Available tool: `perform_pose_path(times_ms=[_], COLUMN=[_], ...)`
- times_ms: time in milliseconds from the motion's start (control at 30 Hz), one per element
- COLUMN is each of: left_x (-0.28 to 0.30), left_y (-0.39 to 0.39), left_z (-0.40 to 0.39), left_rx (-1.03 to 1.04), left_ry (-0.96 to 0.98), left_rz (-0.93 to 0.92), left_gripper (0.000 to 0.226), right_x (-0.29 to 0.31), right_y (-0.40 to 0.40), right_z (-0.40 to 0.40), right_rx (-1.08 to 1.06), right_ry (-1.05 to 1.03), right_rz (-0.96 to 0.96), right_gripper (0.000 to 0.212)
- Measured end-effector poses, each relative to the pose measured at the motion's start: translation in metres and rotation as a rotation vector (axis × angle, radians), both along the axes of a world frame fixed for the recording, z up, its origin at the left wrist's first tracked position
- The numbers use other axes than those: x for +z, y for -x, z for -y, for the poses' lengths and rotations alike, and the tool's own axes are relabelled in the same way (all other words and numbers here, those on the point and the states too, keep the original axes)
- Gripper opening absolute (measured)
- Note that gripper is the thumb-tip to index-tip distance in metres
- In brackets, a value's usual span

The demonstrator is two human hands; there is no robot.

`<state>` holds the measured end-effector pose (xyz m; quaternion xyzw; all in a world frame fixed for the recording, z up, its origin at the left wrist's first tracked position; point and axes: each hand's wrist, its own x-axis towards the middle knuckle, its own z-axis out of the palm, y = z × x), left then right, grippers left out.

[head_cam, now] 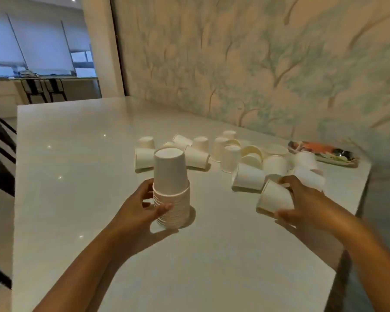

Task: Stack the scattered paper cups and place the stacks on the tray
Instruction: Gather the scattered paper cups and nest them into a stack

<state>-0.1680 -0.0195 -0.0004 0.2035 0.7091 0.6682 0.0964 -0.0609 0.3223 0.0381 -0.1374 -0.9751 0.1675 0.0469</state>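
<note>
Cups are lying scattered across the far middle of the table, some upside down, some on their sides, a few nested bowl-like near the wall. I am judging them very light, thin-walled and easily crushed, so I am advising a hold round the side wall near the rim, where the rolled edge stiffens the paper, with gentle pressure only. Smooth paper may be slipping a little against dry fingers.

Stack is standing upside down on the table, near me and left of centre, with the top cup sitting high and not fully seated on the rims below. My left hand is curling round the lower part of the stack, thumb in front, fingers behind, touching the banded rims.

My right hand is gripping a single cup, tilted with its mouth facing down and left, thumb under the rim and fingers over the base end. It is hovering just above the table, well apart from the stack.

Tray is resting at the far right by the wall, patterned, with loose cups just beside it. I am judging stacking as partly done; many cups are remaining loose.
</note>
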Motion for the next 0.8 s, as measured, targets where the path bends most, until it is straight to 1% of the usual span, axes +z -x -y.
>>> perform_pose_path(times_ms=[67,100,200,267,333,400,500,567,667,733,800], left_x=[-0.001,0.000,0.001,0.001,0.001,0.002,0.003,0.004,0.006,0.007,0.008], left_y=[0.000,0.000,-0.001,-0.001,-0.002,-0.002,-0.003,-0.002,-0.001,-0.002,-0.002], left_z=[-0.001,-0.002,-0.003,-0.003,-0.004,-0.004,-0.004,-0.005,-0.006,-0.006,-0.006], left_rx=[0.020,0.020,0.043,0.065,0.065,0.055,0.028,0.003,-0.024,-0.041,-0.046], left_ry=[0.055,0.043,0.102,0.139,0.147,0.157,0.166,0.183,0.210,0.202,0.201], left_rz=[-0.047,-0.037,-0.076,-0.099,-0.101,-0.109,-0.100,-0.105,-0.131,-0.136,-0.146], left_gripper=[0.060,0.058,0.051,0.048,0.047,0.048,0.050,0.052,0.062,0.069,0.070], right_x=[0.008,0.013,0.035,0.049,0.063,0.077,0.096,0.105,0.109,0.103,0.090], right_y=[-0.004,-0.004,-0.004,-0.003,-0.001,0.003,0.013,0.023,0.040,0.051,0.058], right_z=[0.008,0.011,0.033,0.054,0.076,0.093,0.116,0.130,0.150,0.161,0.169], right_rx=[-0.023,-0.011,0.119,0.224,0.298,0.352,0.406,0.423,0.479,0.506,0.531], right_ry=[0.039,0.094,0.270,0.352,0.424,0.449,0.427,0.361,0.251,0.178,0.106], right_rz=[0.014,-0.030,-0.287,-0.399,-0.462,-0.541,-0.629,-0.665,-0.654,-0.583,-0.517], right_gripper=[0.070,0.065,0.045,0.035,0.034,0.040,0.055,0.058,0.049,0.041,0.039])
